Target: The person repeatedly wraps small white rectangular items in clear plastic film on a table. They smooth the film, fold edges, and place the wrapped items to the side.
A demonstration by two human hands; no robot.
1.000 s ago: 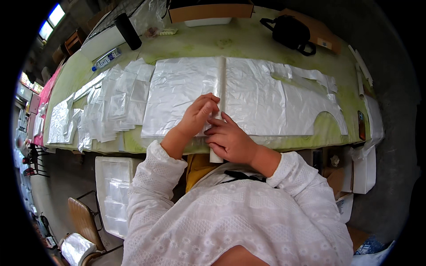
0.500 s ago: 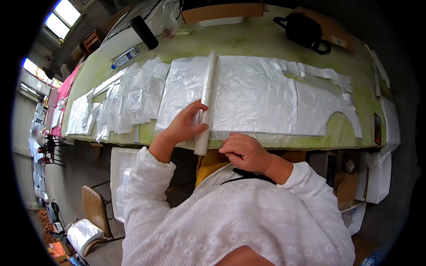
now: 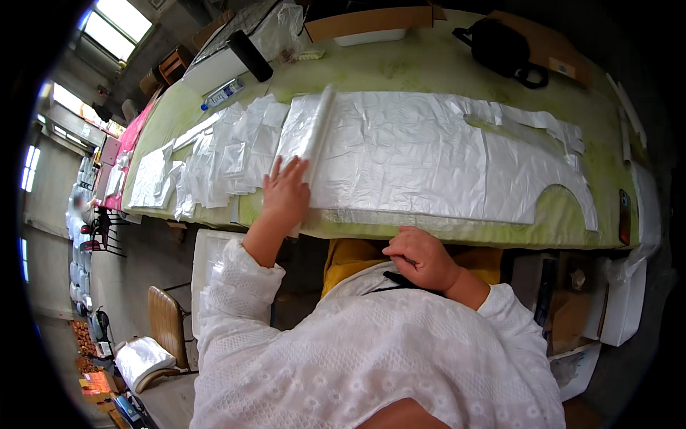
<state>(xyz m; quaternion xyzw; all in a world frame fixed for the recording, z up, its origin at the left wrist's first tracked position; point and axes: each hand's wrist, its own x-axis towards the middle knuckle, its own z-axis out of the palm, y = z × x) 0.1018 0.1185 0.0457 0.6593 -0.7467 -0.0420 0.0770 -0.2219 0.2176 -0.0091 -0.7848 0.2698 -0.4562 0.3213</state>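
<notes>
My left hand [image 3: 285, 194] lies with spread fingers on a pale, slightly blurred tube [image 3: 319, 127], which stands out along the sheet's left part. Under it is a wide, thin, crinkled white plastic sheet [image 3: 400, 154], stretching rightward over the table, with a curved cutout at its right end. My right hand [image 3: 423, 257] is curled into a loose fist near the table's front edge, apart from the sheet; nothing shows in it. Left of the tube, several small folded plastic pieces [image 3: 236, 159] lie overlapping in a row.
The green-covered table [image 3: 400, 68] also bears a black cylinder [image 3: 250, 56], a plastic bottle [image 3: 222, 94], a cardboard box [image 3: 371, 27], a black bag [image 3: 496, 48] and a phone [image 3: 624, 214] near the right edge. A chair [image 3: 166, 318] stands at the lower left.
The tube has shifted left across the sheet, together with my left hand, whose fingers now spread flat over it. My right hand stays curled near the table edge. The whole view has shifted slightly.
</notes>
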